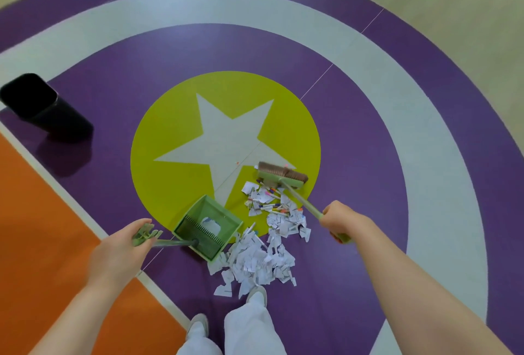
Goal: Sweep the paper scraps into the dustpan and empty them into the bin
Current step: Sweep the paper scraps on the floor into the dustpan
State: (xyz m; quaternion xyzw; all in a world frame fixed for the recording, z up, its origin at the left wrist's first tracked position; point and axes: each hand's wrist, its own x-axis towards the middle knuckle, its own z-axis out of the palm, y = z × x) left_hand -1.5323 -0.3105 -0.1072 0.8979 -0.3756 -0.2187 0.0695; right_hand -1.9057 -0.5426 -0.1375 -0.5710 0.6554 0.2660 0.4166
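Note:
White paper scraps [255, 261] lie in a heap on the floor just in front of my feet, with more scraps and several coloured pens [272, 207] a little farther out. My left hand [124, 244] grips the handle of a green dustpan [208, 229], which rests on the floor left of the heap and holds a few scraps. My right hand [337, 220] is closed on the green handle of a broom [282, 174]. The broom's brown bristles touch the floor beyond the pens. A black bin [42, 105] stands at the far left.
The floor is purple with a lime circle and a pale star [226, 133], ringed by a pale band. An orange area [34, 212] lies to the left behind a pale line. My white trousers and shoes [249, 323] are at the bottom.

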